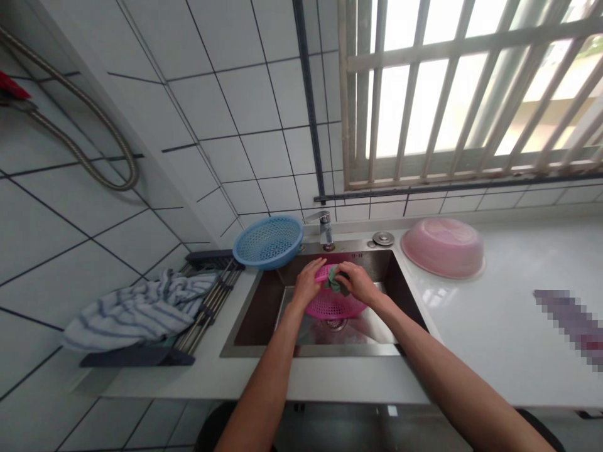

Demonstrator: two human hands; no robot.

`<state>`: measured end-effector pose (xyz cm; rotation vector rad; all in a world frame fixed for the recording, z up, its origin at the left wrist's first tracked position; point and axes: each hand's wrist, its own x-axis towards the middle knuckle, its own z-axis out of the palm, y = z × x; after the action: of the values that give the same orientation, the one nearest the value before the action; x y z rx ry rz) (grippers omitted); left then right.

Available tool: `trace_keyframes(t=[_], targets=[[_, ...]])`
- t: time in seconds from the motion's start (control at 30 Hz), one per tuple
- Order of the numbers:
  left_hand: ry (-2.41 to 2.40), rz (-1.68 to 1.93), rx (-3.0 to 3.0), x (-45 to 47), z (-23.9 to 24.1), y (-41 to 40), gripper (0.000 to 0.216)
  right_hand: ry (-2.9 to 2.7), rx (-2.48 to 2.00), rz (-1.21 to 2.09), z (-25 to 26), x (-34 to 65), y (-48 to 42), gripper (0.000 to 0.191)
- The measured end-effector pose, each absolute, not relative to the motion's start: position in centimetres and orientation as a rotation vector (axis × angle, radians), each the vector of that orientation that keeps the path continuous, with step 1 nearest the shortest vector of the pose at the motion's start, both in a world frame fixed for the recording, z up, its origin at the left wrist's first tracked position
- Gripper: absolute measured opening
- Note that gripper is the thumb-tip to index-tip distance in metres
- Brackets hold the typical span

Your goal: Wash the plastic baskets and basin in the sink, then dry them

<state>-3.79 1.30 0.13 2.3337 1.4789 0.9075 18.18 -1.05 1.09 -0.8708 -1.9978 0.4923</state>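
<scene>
Over the steel sink (pixel 264 314) I see a pink plastic colander (pixel 332 307), tilted, its perforated side towards me. At its left rim my left hand (pixel 308 282) is closed, with the fingers over the edge. My right hand (pixel 355 281) pinches a crumpled green cloth (pixel 333 280) against the colander's upper part. The drain (pixel 336 324) shows just below the colander. Behind it stands the chrome faucet (pixel 326 229); whether water runs is not visible.
A blue colander (pixel 268 242) rests at the sink's back left corner. Left of the sink, a striped towel (pixel 141 311) lies over a metal-barred rack (pixel 207 314). On the right counter sits an upturned pink basin (pixel 443 247), near a drain plug (pixel 383 238). A barred window (pixel 452 56) is above.
</scene>
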Motion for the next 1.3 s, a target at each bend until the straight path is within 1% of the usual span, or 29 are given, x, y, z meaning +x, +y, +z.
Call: trace_keyframes(t=[0.1, 0.2, 0.33, 0.47, 0.57, 0.63, 0.7, 0.77, 0.83, 0.97, 1.03, 1.2, 1.3], targets=[[1.466, 0.842, 2.267, -4.0, 0.3, 1.3, 0.064, -1.998, -0.866, 0.508, 0.9, 18.1, -0.7, 0.007], [1.566, 0.830, 2.214, -5.2, 0.7, 1.4, 0.063, -1.926, -0.954, 0.602, -0.1, 19.3, 0.3, 0.003], [1.660, 0.845, 2.174, -6.1, 0.9, 1.5, 0.064, -1.859, -1.040, 0.721, -0.7, 20.5, 0.8, 0.010], [1.504, 0.765, 2.252, -4.5, 0.6, 1.1, 0.061, -1.951, -0.929, 0.614, 0.2, 19.4, -0.4, 0.006], [1.437, 0.720, 2.270, -3.5, 0.7, 0.9, 0.055, -2.014, -0.884, 0.533, 0.8, 18.5, -0.9, 0.010], [1.468, 0.729, 2.262, -3.8, 0.9, 1.0, 0.058, -2.005, -0.902, 0.526, 0.6, 18.7, -0.5, 0.009], [1.528, 0.778, 2.254, -4.6, 1.2, 1.2, 0.066, -1.963, -0.942, 0.560, 0.2, 19.4, 0.1, 0.006], [1.599, 0.834, 2.237, -5.4, 1.4, 1.3, 0.071, -1.915, -0.987, 0.610, -0.3, 20.1, 0.6, 0.008], [1.623, 0.829, 2.232, -5.6, 1.3, 1.2, 0.071, -1.895, -1.003, 0.640, -0.4, 20.3, 0.6, 0.010], [1.558, 0.695, 2.277, -4.1, 0.9, 0.6, 0.062, -1.936, -0.964, 0.587, 0.1, 19.2, -0.3, 0.004], [1.562, 0.660, 2.285, -3.5, 0.9, 0.4, 0.058, -1.956, -0.929, 0.564, 0.3, 18.7, -0.5, 0.005], [1.692, 0.777, 2.222, -4.8, 1.6, 0.7, 0.068, -1.906, -0.978, 0.638, -0.3, 19.8, 0.4, 0.006], [1.691, 0.837, 2.208, -5.3, 1.7, 0.7, 0.068, -1.865, -1.020, 0.641, -0.4, 20.4, 0.7, 0.011]])
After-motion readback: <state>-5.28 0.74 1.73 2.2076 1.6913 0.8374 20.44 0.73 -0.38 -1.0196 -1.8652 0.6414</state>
